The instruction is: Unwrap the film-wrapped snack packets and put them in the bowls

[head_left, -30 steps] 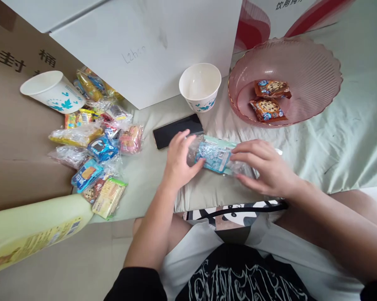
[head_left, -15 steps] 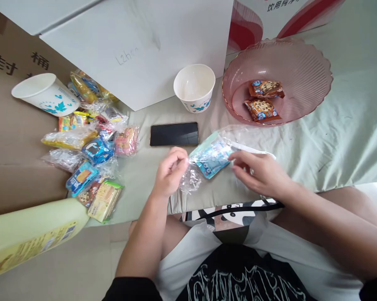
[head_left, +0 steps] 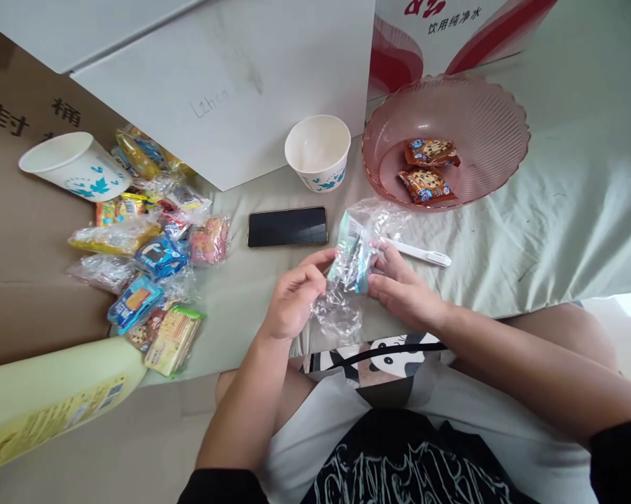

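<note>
Between my hands is a small blue and pale-green snack packet [head_left: 347, 241], its barcode side showing, with crinkled clear plastic [head_left: 341, 318] over and below it. My left hand [head_left: 294, 297] is closed, fingers curled at the left edge, pinching the clear plastic. My right hand [head_left: 403, 288] grips the packet's right side between thumb and fingers. Just beyond my right fingers lies a white plastic stick-like tool [head_left: 424, 254]. More clear plastic film [head_left: 386, 215] spreads on the cloth behind the packet.
A black phone [head_left: 287, 227] lies beyond my left hand. Behind it stands a white paper cup [head_left: 319, 150]. A pink ribbed bowl [head_left: 483, 168] holds two brown cookie packets [head_left: 431, 152]. At left, another paper cup [head_left: 78, 168] tilts over piled snack packets [head_left: 160, 255]. Boxes [head_left: 231, 98] line the back.
The blue packet has turned more upright, now showing its barcode side. My right hand has moved left and closed on it. The white tool is now more exposed.
</note>
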`<state>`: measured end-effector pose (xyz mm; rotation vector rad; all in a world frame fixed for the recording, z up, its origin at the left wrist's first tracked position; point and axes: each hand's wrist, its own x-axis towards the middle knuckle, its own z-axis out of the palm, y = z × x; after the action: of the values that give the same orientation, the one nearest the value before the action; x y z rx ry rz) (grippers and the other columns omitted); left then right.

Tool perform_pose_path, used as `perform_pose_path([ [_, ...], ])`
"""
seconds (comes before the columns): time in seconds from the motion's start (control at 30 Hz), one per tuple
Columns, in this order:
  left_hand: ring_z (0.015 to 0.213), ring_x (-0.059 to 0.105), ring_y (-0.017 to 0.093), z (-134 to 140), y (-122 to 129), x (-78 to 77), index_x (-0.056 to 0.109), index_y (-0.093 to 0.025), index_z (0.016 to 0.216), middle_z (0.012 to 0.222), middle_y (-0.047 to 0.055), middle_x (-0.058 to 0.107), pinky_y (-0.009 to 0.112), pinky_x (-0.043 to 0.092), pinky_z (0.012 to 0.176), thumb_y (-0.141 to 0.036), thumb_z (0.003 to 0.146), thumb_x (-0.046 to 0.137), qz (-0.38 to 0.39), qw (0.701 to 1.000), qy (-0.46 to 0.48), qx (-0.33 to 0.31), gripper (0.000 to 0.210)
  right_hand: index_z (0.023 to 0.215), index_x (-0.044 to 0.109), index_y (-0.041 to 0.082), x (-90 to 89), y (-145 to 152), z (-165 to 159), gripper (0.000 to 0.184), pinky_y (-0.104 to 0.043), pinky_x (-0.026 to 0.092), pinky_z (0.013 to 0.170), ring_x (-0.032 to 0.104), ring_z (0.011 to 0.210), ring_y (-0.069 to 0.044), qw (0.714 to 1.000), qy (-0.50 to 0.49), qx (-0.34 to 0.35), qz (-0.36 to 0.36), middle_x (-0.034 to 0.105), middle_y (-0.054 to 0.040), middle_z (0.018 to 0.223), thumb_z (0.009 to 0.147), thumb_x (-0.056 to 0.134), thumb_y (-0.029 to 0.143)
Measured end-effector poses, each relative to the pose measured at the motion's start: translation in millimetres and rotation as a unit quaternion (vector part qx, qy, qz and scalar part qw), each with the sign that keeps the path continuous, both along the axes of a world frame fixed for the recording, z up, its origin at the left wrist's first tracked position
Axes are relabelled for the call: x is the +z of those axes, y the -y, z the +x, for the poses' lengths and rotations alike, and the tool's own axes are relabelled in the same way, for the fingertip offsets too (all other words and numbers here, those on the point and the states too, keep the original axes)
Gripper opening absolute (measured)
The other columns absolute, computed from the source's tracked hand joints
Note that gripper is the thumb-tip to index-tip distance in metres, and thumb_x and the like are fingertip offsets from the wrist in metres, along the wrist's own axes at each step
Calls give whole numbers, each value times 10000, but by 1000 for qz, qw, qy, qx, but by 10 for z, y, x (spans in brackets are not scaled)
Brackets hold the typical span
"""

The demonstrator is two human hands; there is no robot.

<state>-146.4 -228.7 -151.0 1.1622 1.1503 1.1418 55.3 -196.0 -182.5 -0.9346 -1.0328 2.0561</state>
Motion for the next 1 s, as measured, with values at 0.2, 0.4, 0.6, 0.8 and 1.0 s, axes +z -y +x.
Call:
perform_pose_path([
  [0.2, 805, 684, 245, -27, -21, -53, 521, -214, 664, 1003, 104, 735, 399, 570, 658, -710, 732, 676, -45, 996, 60, 50, 523, 1228, 384, 311, -75, -17, -8, 524, -358, 556, 789, 595, 928, -196, 984, 95, -59, 139, 551, -50, 1171, 814, 694, 394],
  [0.4, 922, 684, 212, -24, -74, -251, 583, -216, 1001, 1034, 78, 679, 285, 550, 693, -627, 704, 787, -79, 993, -48, 78, 547, 1132, 515, 232, -24, -53, 69, 314, -318, 496, 700, 584, 930, -207, 939, 240, -37, 245, 574, -77, 1108, 849, 625, 311],
  [0.6, 836, 658, 185, -7, -67, -253, 647, -187, 792, 971, 70, 657, 284, 526, 668, -411, 775, 779, -42, 978, -204, 27, 261, 1073, 559, 231, -7, -47, 52, 237, -338, 505, 776, 587, 1018, -224, 927, 244, -68, 278, 588, -86, 1123, 849, 615, 283],
  [0.8, 871, 679, 197, -126, -101, -99, 594, -194, 666, 1089, 54, 707, 339, 576, 757, -446, 720, 813, -79, 987, 110, 84, 338, 1128, 505, 258, -54, -74, 68, 309, -312, 500, 731, 567, 824, -166, 980, 112, -56, 154, 582, -26, 1030, 863, 644, 336],
  [1.0, 1033, 719, 338, -73, 19, 32, 679, -229, 668, 1079, 56, 759, 507, 605, 887, -510, 556, 869, -169, 939, 298, 10, 358, 970, 577, 258, -39, -63, -18, 379, -358, 554, 767, 651, 818, -203, 994, -92, -3, -59, 663, -5, 869, 845, 638, 611],
])
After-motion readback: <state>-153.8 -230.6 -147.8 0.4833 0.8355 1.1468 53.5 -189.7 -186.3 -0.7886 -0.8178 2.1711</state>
